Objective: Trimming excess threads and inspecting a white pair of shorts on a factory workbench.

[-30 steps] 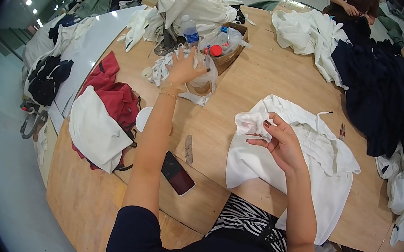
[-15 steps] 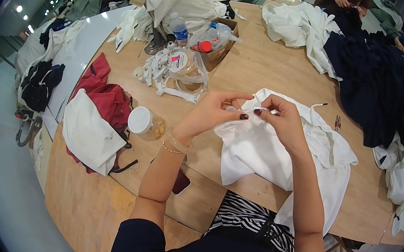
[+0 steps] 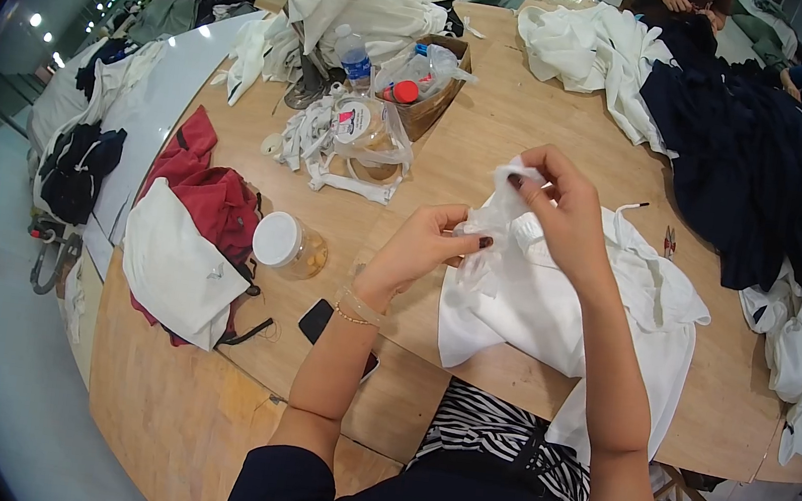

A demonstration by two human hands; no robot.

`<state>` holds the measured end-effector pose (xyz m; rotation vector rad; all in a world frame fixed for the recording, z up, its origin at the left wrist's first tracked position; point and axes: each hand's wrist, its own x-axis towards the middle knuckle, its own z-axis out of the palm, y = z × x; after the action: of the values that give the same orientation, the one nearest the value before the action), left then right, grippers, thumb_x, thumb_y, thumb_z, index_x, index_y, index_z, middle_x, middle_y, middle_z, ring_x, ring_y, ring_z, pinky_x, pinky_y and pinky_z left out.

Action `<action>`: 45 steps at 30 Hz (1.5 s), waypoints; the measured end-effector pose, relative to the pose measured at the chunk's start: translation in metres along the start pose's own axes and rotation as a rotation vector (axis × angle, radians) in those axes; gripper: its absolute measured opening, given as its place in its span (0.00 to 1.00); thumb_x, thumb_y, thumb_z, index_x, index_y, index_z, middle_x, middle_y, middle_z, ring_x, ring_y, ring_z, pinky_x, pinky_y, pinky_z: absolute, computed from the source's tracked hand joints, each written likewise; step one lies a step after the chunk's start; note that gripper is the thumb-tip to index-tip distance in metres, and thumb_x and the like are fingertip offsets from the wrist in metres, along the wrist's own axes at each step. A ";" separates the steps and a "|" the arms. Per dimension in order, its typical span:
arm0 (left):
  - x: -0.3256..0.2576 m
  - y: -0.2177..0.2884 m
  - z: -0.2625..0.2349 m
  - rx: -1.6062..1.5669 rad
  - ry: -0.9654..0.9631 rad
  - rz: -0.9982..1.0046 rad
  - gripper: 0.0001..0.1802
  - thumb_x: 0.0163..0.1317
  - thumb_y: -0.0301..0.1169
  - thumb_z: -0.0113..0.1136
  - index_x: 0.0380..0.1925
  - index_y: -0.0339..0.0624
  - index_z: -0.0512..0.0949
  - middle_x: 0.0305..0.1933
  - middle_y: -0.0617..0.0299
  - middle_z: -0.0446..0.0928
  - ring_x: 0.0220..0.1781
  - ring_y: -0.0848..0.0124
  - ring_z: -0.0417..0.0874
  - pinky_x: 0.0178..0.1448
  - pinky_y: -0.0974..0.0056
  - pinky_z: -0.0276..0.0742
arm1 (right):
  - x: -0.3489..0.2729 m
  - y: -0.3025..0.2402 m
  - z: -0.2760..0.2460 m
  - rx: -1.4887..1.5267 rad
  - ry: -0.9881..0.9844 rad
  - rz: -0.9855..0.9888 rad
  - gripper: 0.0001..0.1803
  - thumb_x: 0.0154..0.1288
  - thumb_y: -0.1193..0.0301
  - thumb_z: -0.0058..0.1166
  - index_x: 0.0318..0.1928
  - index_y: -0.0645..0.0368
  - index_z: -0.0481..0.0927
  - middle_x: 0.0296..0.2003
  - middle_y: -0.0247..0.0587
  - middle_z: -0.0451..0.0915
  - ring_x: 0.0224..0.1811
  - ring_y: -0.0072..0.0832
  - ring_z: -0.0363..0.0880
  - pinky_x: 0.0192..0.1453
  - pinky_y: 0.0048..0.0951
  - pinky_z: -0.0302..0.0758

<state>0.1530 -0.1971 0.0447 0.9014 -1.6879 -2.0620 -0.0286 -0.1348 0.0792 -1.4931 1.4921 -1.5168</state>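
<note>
A white garment (image 3: 534, 312) lies spread on the wooden table in front of me, one end hanging over the near edge. My left hand (image 3: 421, 248) pinches a thin, gathered bit of its white cloth between thumb and fingers. Higher and to the right, my right hand (image 3: 570, 216) is closed on another part of the same cloth, held up off the table. Between the two hands the fabric stretches in loose folds. A dark cord tip sticks out at the garment's far right, near small red-handled snips (image 3: 669, 242).
Left of my arm stand a white-lidded jar (image 3: 291, 245), a black phone (image 3: 315, 320) and red and white garments (image 3: 185, 259). Farther back are a box (image 3: 428, 109) with bottles and a plastic bag (image 3: 369, 142). Dark garments (image 3: 747, 163) cover the right side; a person (image 3: 687, 0) works beyond.
My right hand has risen, lifting cloth with it, while my left hand has dropped a little. The hands are farther apart. More of the phone beside my left forearm now shows.
</note>
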 end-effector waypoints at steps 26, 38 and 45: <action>0.038 -0.002 -0.090 -0.178 0.746 0.505 0.20 0.58 0.17 0.54 0.52 0.34 0.73 0.43 0.59 0.81 0.39 0.75 0.81 0.42 0.72 0.78 | 0.076 0.049 0.123 0.456 0.043 0.349 0.06 0.63 0.73 0.55 0.35 0.62 0.81 0.28 0.34 0.80 0.27 0.18 0.77 0.29 0.23 0.74; 0.115 0.091 -0.188 -0.082 0.613 0.549 0.15 0.55 0.20 0.61 0.45 0.36 0.78 0.37 0.60 0.82 0.36 0.76 0.81 0.36 0.73 0.75 | 0.232 0.043 0.155 0.467 0.100 0.220 0.24 0.55 0.81 0.61 0.52 0.58 0.67 0.37 0.40 0.78 0.29 0.24 0.77 0.28 0.27 0.73; 0.156 0.068 -0.201 0.183 0.859 0.562 0.13 0.51 0.21 0.61 0.39 0.41 0.81 0.27 0.55 0.82 0.30 0.67 0.85 0.34 0.66 0.80 | 0.254 0.104 0.168 0.146 0.194 0.092 0.17 0.51 0.83 0.57 0.43 0.57 0.79 0.30 0.37 0.78 0.28 0.23 0.75 0.29 0.26 0.69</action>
<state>0.1574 -0.4602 0.0485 1.0088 -1.4059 -0.9509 0.0317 -0.4473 0.0285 -1.2069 1.4994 -1.7146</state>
